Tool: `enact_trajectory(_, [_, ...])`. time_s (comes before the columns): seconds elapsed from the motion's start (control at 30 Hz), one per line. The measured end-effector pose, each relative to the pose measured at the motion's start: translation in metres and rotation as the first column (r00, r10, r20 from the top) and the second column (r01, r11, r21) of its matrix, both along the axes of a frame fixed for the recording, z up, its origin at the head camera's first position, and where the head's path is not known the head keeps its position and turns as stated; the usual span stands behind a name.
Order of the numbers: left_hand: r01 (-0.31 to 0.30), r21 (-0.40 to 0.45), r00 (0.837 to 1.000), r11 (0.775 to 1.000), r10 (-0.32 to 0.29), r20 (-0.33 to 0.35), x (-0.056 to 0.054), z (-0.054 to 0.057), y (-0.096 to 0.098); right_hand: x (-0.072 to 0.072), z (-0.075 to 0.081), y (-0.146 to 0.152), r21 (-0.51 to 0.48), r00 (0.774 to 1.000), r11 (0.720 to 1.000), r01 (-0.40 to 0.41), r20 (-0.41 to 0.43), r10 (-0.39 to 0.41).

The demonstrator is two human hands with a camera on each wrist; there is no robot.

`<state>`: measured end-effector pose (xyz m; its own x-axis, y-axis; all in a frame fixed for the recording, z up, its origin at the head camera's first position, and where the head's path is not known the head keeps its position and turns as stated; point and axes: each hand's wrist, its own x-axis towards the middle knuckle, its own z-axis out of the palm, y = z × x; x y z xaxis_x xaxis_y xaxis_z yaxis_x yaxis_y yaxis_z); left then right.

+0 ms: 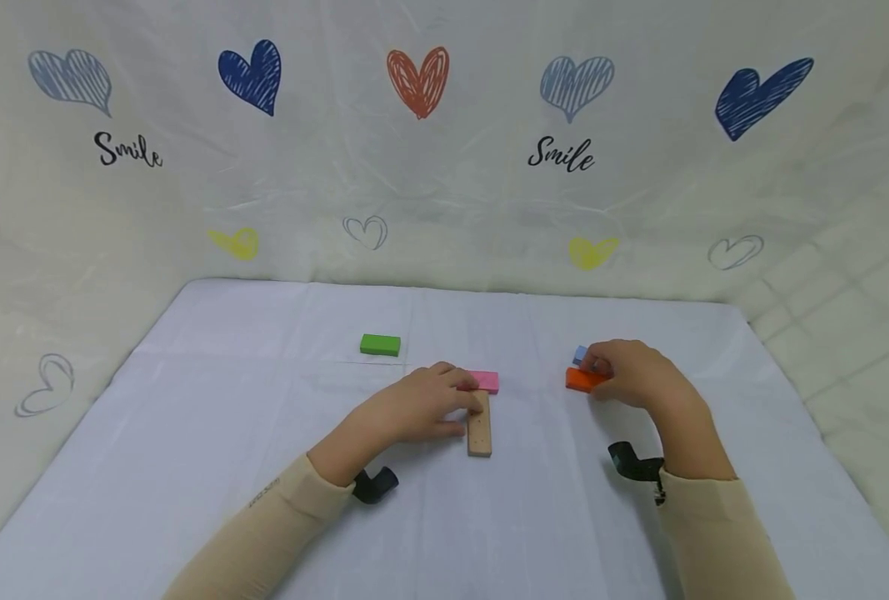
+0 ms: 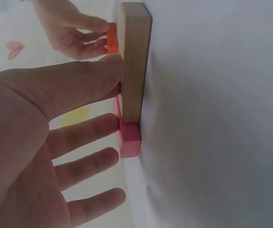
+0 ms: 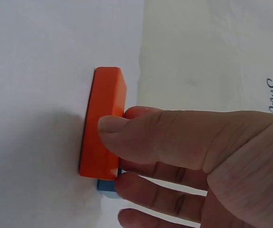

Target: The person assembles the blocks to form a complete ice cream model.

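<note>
My left hand (image 1: 417, 406) lies over a plain wooden block (image 1: 479, 437) and a pink block (image 1: 487, 382), its fingers fairly straight and spread. In the left wrist view, the thumb and index fingertip are right at the side of the wooden block (image 2: 135, 66), whose far end meets the pink block (image 2: 130, 141). To the right, my right hand (image 1: 639, 375) pinches an orange block (image 1: 580, 380), thumb on its near side and fingers behind it. A blue block (image 1: 579, 356) is just behind the orange one, partly hidden by the fingers.
A green block (image 1: 380, 345) lies toward the back of the white-covered table (image 1: 549, 517), left of the pink one. Behind the table hangs a pale curtain (image 1: 481, 183) printed with hearts. Both wrists wear black straps with camera mounts (image 1: 635, 463).
</note>
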<state>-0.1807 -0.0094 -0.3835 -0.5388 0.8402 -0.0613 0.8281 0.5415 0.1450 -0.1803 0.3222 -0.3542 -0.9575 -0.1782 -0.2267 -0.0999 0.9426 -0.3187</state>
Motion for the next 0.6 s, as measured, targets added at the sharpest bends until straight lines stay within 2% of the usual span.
enact_trajectory(0.37, [-0.014,0.003,0.999,1.0,0.014,0.029,0.0,-0.001,0.0,-0.005,-0.008,-0.013,-0.001,0.999,1.0,-0.028,-0.037,0.028])
enact_trajectory(0.6, [-0.009,0.003,1.0,1.0,0.009,0.023,0.001,-0.001,-0.001,-0.008,-0.014,-0.016,0.008,0.998,1.0,-0.025,-0.063,0.025])
